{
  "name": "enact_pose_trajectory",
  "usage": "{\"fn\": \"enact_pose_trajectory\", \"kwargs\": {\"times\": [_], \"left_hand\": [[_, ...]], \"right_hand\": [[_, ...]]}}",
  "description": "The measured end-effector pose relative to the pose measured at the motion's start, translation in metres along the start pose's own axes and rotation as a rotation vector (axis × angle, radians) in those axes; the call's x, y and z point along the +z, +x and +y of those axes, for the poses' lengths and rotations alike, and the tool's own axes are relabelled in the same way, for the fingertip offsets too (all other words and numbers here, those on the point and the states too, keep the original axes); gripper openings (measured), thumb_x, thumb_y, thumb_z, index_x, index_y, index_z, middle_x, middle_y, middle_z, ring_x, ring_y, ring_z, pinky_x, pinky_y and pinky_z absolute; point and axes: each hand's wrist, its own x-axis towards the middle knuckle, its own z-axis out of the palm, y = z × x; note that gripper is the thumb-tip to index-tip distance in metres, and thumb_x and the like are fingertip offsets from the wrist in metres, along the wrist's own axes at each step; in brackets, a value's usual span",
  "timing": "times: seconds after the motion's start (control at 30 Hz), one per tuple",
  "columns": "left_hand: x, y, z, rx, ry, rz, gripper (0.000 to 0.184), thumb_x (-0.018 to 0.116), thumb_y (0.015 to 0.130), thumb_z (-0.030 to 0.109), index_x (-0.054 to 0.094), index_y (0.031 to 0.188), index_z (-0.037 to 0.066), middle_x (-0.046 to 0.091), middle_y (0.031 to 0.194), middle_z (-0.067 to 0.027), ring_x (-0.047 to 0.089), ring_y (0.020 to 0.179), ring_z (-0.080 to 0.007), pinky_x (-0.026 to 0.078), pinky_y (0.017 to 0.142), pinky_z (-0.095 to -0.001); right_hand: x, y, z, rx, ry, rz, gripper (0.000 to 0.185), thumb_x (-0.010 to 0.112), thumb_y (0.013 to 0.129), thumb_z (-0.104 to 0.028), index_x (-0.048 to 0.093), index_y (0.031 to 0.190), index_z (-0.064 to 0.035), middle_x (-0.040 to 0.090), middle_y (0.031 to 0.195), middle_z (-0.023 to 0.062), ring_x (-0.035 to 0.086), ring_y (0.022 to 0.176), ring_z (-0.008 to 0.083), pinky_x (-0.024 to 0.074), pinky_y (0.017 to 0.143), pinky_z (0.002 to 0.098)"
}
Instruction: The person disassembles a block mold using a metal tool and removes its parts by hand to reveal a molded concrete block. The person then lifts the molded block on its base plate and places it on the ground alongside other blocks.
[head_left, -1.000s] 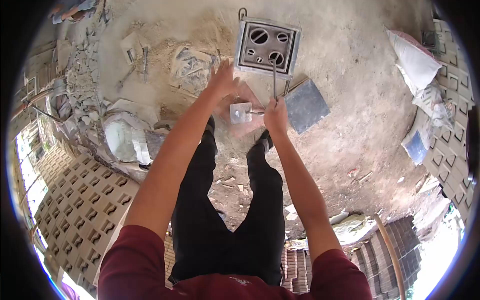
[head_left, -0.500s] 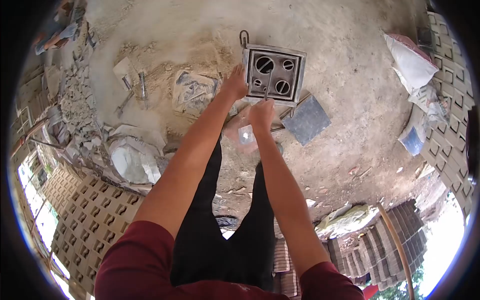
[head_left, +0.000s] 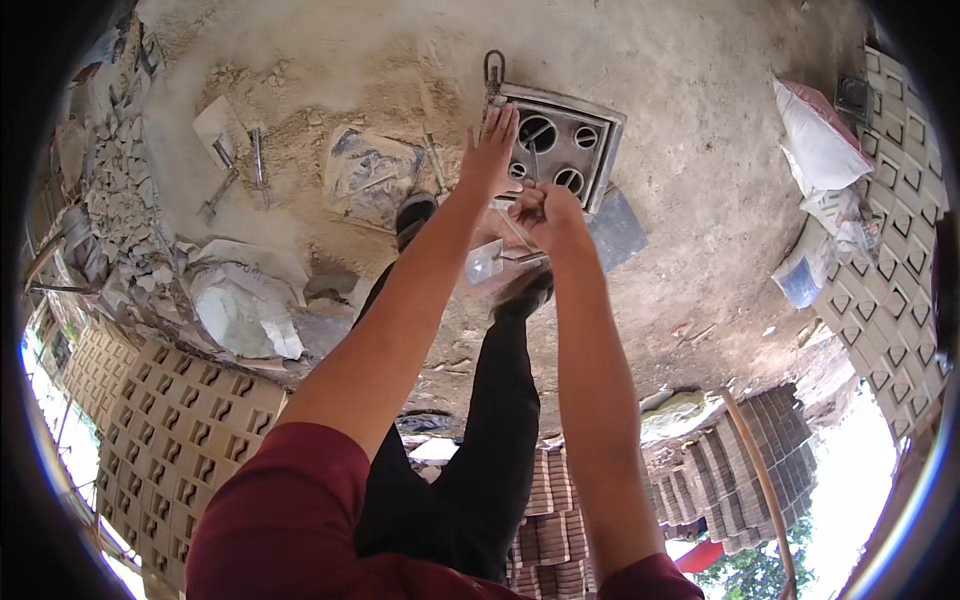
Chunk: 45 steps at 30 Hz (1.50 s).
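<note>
A square metal mould with several round openings lies on the ground. My left hand rests on its left edge, palm down, fingers stretched out. At the near edge, my right hand has its fingers curled around the lower end of a thin metal rod, which stretches over the mould's face; the grip itself is partly hidden. A looped metal handle stands out at the mould's far left corner. Partly behind my right hand lies a dark flat plate. A pale translucent piece sits just below my hands.
To the left are a dusty flat slab, small tools, rubble and a torn white sack. Filled sacks lie right, beside stacked patterned blocks. Stacked tiles and a wooden pole stand near me.
My left hand has moved from the mould's side onto its left edge. My right hand has shifted slightly right, with its fingers turned. The view has shifted, and my shoes now show.
</note>
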Motion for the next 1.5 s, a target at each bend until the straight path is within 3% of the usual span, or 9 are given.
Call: {"fn": "enact_pose_trajectory", "kwargs": {"times": [0.1, 0.13, 0.33, 0.77, 0.9, 1.13, 1.3, 1.43, 1.5], "left_hand": [[0.012, -0.004, 0.0, -0.005, 0.124, 0.08, 0.126, 0.081, 0.06, 0.047, 0.001, 0.151, 0.011, 0.005, 0.158, -0.0044, 0.01, 0.145, -0.0229, 0.023, 0.111, -0.059], [0.013, -0.005, 0.001, -0.013, 0.112, 0.08, 0.128, 0.082, 0.057, 0.05, 0.002, 0.151, 0.012, 0.004, 0.158, -0.0028, 0.008, 0.145, -0.0213, 0.021, 0.111, -0.0595], [0.019, -0.003, 0.001, -0.052, 0.054, 0.052, 0.134, 0.082, 0.05, 0.056, 0.003, 0.151, 0.016, -0.001, 0.158, 0.002, 0.004, 0.146, -0.0187, 0.024, 0.107, -0.0655], [0.018, 0.0, 0.005, -0.123, 0.116, 0.024, 0.137, 0.081, 0.047, 0.06, 0.003, 0.151, 0.018, -0.003, 0.158, 0.0044, 0.003, 0.145, -0.0176, 0.024, 0.106, -0.0675], [0.012, 0.001, 0.009, -0.109, 0.137, 0.003, 0.139, 0.084, 0.048, 0.056, 0.0, 0.151, 0.015, -0.002, 0.158, -0.0004, 0.004, 0.146, -0.0219, 0.027, 0.103, -0.0678], [0.014, -0.002, 0.007, -0.072, 0.079, 0.089, 0.135, 0.086, 0.046, 0.048, 0.01, 0.15, 0.01, 0.004, 0.158, -0.0033, 0.008, 0.145, -0.024, 0.042, 0.1, -0.0519], [0.011, 0.001, 0.005, -0.074, 0.039, 0.06, 0.134, 0.086, 0.047, 0.048, 0.008, 0.15, 0.012, 0.004, 0.158, -0.0022, 0.009, 0.145, -0.0239, 0.043, 0.1, -0.0534], [0.026, 0.003, -0.005, -0.097, 0.197, 0.184, 0.131, 0.083, 0.052, 0.05, 0.004, 0.151, 0.018, 0.0, 0.158, 0.0047, 0.008, 0.145, -0.0187, 0.041, 0.1, -0.0545], [0.019, 0.001, 0.001, -0.092, 0.066, 0.052, 0.131, 0.083, 0.052, 0.05, 0.004, 0.151, 0.019, -0.001, 0.158, 0.0052, 0.008, 0.145, -0.0183, 0.039, 0.102, -0.0555]], "right_hand": [[-0.017, 0.016, -0.019, 0.202, -0.021, -0.225, 0.015, 0.033, 0.094, -0.002, 0.046, 0.098, 0.0051, 0.034, 0.062, -0.0024, 0.031, 0.048, 0.006, 0.0294, 0.04, 0.021], [-0.018, 0.016, -0.023, 0.238, 0.052, -0.17, 0.015, 0.033, 0.094, -0.003, 0.047, 0.097, 0.0038, 0.031, 0.059, -0.0036, 0.027, 0.046, 0.0038, 0.0203, 0.036, 0.0184], [-0.015, 0.016, -0.018, 0.163, -0.136, -0.087, 0.012, 0.033, 0.091, -0.003, 0.044, 0.085, -0.0028, 0.029, 0.057, -0.0055, 0.022, 0.041, 0.0036, 0.0145, 0.032, 0.0201], [-0.012, -0.008, -0.018, 0.134, -0.311, -0.016, 0.02, 0.036, 0.085, -0.004, 0.038, 0.066, -0.0116, 0.026, 0.053, -0.0055, 0.021, 0.037, 0.0053, 0.0131, 0.033, 0.0235], [0.003, -0.017, -0.017, 0.106, -0.269, 0.031, 0.019, 0.037, 0.083, -0.002, 0.039, 0.067, -0.0111, 0.028, 0.053, -0.0055, 0.022, 0.037, 0.0053, 0.0137, 0.034, 0.0237], [0.005, -0.019, -0.021, 0.127, -0.223, 0.023, 0.017, 0.036, 0.085, -0.003, 0.04, 0.07, -0.0095, 0.029, 0.053, -0.0057, 0.023, 0.037, 0.0048, 0.015, 0.033, 0.0225], [0.015, -0.035, -0.015, 0.079, -0.248, 0.067, 0.02, 0.035, 0.088, -0.003, 0.037, 0.07, -0.0116, 0.027, 0.056, -0.0075, 0.02, 0.04, 0.0028, 0.013, 0.032, 0.0192], [0.014, -0.038, -0.011, 0.069, -0.249, 0.106, 0.021, 0.035, 0.089, -0.003, 0.037, 0.07, -0.0117, 0.026, 0.056, -0.0079, 0.02, 0.04, 0.0024, 0.0127, 0.032, 0.0192], [0.002, -0.042, -0.017, 0.045, -0.247, 0.155, 0.022, 0.035, 0.09, -0.003, 0.037, 0.07, -0.0117, 0.026, 0.056, -0.0081, 0.02, 0.04, 0.0023, 0.0128, 0.032, 0.0193]]}}
